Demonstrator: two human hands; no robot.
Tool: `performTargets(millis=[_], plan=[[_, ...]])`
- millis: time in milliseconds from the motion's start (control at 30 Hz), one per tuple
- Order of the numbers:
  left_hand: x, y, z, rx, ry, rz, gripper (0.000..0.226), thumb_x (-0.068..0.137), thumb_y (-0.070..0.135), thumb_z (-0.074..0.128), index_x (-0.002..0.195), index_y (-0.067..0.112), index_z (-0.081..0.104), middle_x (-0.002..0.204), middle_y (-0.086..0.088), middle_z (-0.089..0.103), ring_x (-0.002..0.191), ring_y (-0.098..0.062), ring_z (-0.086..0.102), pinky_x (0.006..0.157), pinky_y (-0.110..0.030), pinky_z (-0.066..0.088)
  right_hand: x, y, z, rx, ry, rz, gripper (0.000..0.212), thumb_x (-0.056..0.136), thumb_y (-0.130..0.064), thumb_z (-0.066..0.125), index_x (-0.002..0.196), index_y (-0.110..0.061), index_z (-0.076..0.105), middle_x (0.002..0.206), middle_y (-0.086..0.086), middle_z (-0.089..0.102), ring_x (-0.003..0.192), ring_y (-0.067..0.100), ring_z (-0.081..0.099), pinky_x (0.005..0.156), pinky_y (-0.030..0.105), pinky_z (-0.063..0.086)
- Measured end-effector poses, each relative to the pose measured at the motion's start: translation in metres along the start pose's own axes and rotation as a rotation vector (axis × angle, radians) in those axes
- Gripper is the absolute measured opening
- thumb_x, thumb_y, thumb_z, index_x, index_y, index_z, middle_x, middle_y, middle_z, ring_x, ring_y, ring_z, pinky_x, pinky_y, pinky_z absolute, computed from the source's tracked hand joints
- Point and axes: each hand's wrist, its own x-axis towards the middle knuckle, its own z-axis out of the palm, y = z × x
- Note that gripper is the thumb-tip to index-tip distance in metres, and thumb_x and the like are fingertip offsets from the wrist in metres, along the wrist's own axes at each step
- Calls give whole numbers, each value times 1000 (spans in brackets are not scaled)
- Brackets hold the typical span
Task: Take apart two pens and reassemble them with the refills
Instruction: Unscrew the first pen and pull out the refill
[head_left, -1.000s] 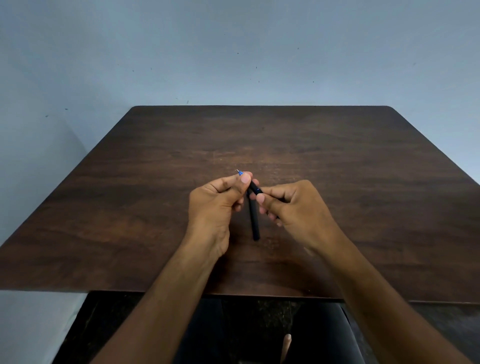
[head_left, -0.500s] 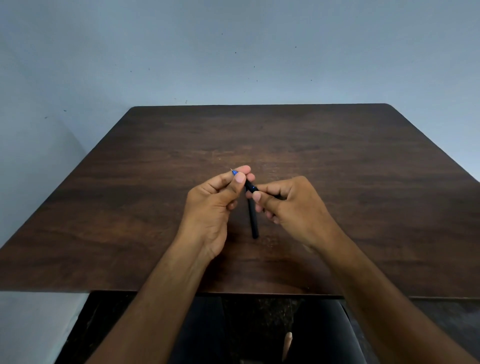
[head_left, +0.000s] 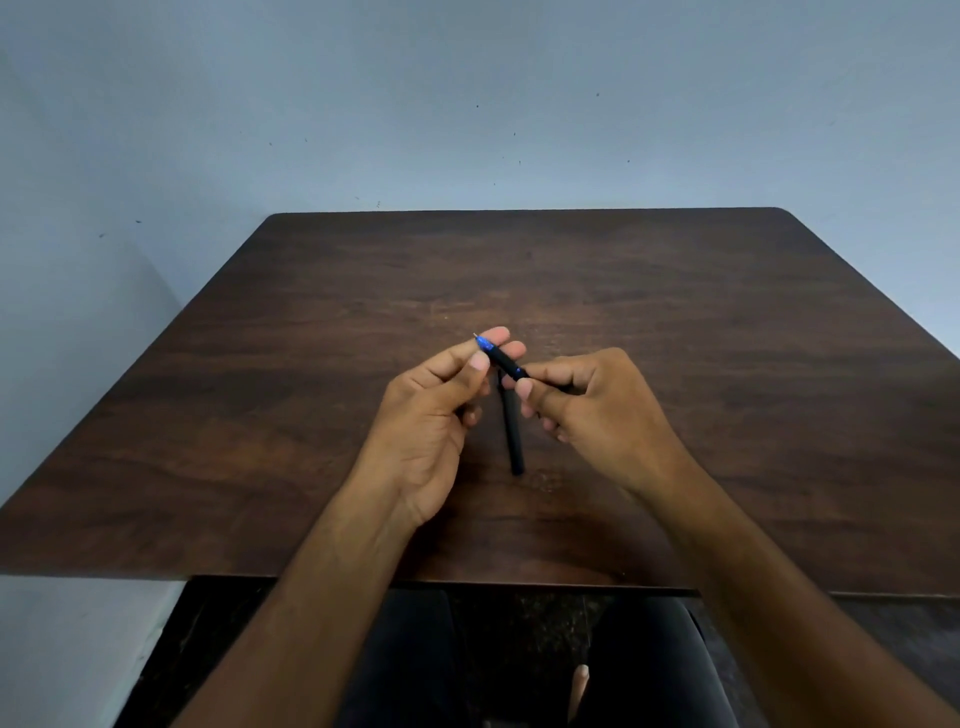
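Left hand (head_left: 431, 410): pinching blue-tipped end of held pen (head_left: 503, 359).
Right hand (head_left: 587, 410): gripping that pen's barrel.
Second pen (head_left: 511, 436): lying on table (head_left: 260, 415) between hands.

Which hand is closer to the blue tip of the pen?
Left. The left hand pinches the pen right beside its blue tip; the right hand holds farther back along the barrel.

- Dim, even, bluish light; no glare.
- Soft sheen on the table (head_left: 519, 312) at frame centre.
- Faint shadows under the hands.
- Wide-angle bending at the edges; slight overall softness.
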Motion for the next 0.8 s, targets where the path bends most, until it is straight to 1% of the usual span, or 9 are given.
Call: performTargets(millis=[133, 233, 300, 467, 567, 633, 667, 733, 800], plan=[[1, -3, 0, -126, 80, 14, 24, 96, 5, 55, 114, 8, 70, 105, -6, 76, 71, -6, 54, 65, -25, 36, -1, -2, 4, 11, -27, 4, 14, 96, -17, 68, 92, -19, 82, 68, -2, 74, 56, 7, 59, 55, 22, 46], [2, -3, -3, -57, -9, 22, 28, 97, 9, 55, 121, 12, 68, 118, -5, 73, 83, -4, 63, 72, -27, 37, -1, -1, 5, 27, -18, 16, 17, 96, -17, 66, 89, -11, 80, 69, 10, 73, 56, 12, 57, 55, 28, 45], [3, -4, -2, -9, -18, 34, 25, 95, 13, 59, 118, 13, 70, 117, -5, 73, 82, -3, 65, 70, -26, 36, -1, 0, 5, 29, -20, 23, 18, 96, -17, 66, 88, -9, 80, 72, 18, 72, 56, 14, 56, 55, 30, 45], [7, -2, 6, -15, 188, 25, 23, 65, 32, 84, 78, 14, 78, 90, -8, 77, 61, -6, 48, 59, -25, 33, -1, 2, 5, 48, -25, 16, 15, 95, -17, 68, 89, -12, 81, 71, 11, 73, 56, 7, 58, 54, 23, 45], [9, -3, 7, 29, 244, -4, 32, 54, 42, 86, 59, 20, 64, 60, 7, 62, 57, -7, 44, 58, -26, 33, -2, 3, 6, 38, -35, 7, 14, 94, -19, 69, 88, -14, 81, 69, 2, 74, 56, 3, 60, 55, 20, 45], [9, -2, 7, 51, 192, -25, 32, 61, 45, 83, 65, 20, 63, 59, 10, 58, 58, -5, 46, 60, -26, 34, -2, 4, 7, 43, -28, 3, 15, 94, -20, 69, 88, -12, 80, 69, 6, 74, 56, 6, 60, 56, 24, 46], [8, -2, 7, 51, 138, -33, 30, 67, 44, 80, 75, 19, 68, 66, 9, 63, 60, -5, 49, 62, -26, 35, -2, 4, 7, 45, -23, 1, 15, 94, -20, 69, 88, -12, 80, 70, 8, 73, 56, 8, 59, 56, 27, 46], [6, -1, 2, 49, 20, -38, 30, 83, 38, 72, 104, 17, 73, 97, 6, 76, 72, -2, 57, 70, -26, 36, -1, 4, 6, 39, -13, -1, 15, 94, -19, 68, 88, -13, 80, 69, 11, 72, 55, 10, 58, 55, 30, 46], [3, -1, -3, 38, -56, -18, 29, 94, 24, 61, 121, 18, 69, 119, 1, 73, 81, -1, 58, 74, -27, 36, -1, 3, 4, 45, -2, 1, 14, 95, -17, 68, 89, -15, 81, 68, 7, 72, 55, 9, 57, 54, 27, 45]])
